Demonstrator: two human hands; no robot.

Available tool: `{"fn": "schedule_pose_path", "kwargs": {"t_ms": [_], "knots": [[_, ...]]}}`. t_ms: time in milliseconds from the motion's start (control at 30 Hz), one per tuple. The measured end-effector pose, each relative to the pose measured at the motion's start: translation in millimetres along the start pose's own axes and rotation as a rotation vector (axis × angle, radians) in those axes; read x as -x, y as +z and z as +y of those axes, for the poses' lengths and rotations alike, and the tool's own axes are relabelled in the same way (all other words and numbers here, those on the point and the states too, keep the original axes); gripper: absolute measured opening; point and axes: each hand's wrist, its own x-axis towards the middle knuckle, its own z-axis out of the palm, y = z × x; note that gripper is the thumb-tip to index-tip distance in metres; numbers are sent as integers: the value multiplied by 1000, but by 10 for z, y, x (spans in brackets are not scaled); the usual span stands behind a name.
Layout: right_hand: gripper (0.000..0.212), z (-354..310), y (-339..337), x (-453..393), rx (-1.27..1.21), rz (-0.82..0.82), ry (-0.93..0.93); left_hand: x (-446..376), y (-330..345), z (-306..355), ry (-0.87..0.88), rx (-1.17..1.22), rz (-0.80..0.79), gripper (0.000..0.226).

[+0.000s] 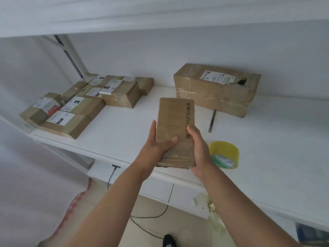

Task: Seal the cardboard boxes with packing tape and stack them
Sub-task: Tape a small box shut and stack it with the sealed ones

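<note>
A long, narrow taped cardboard box is held above the white table, its near end over the front edge. My left hand grips its left side with the thumb across the top. My right hand grips the right side near the same end. A roll of yellow packing tape lies on the table just right of my right hand. A big taped box with a torn hole in its top stands at the back right.
Several small labelled boxes are packed together at the table's left end. A thin dark tool lies in front of the big box. Scraps of used tape hang by the front edge. A cable runs across the floor below.
</note>
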Motion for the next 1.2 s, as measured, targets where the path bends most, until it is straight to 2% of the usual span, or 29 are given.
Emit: {"fn": "schedule_pose_path", "kwargs": {"t_ms": [100,167,467,633,733,833,867,933,967,1033,1133,1200], "knots": [[68,21,37,8,28,-20,16,103,-8,75,64,-43,-18,58],[68,24,63,4,27,-24,18,139,-24,108,78,-72,-23,55],[35,234,500,-42,121,15,31,259,-595,79,58,-176,-66,77],[28,511,888,-203,223,57,20,212,-1121,-57,48,-162,-90,91],[31,712,1243,-393,315,86,-20,133,-1568,-123,63,-101,-71,86],[47,956,1663,-610,440,145,-75,70,-2024,-195,81,-124,10,77],[42,1036,1804,-673,508,175,-135,45,-2139,-221,87,-198,71,73],[20,1176,2078,-736,637,211,-294,-16,-2346,-324,100,-227,100,64],[11,1226,2219,-744,679,201,-341,-55,-2451,-371,97,-176,70,72],[24,1325,2411,-736,735,156,-347,-88,-2684,-344,39,-73,-30,87],[50,1396,2475,-746,731,106,-303,-175,-3007,-267,-27,45,-181,80],[48,1388,2481,-798,828,98,-322,-259,-3087,-261,-77,223,-262,72]]}}
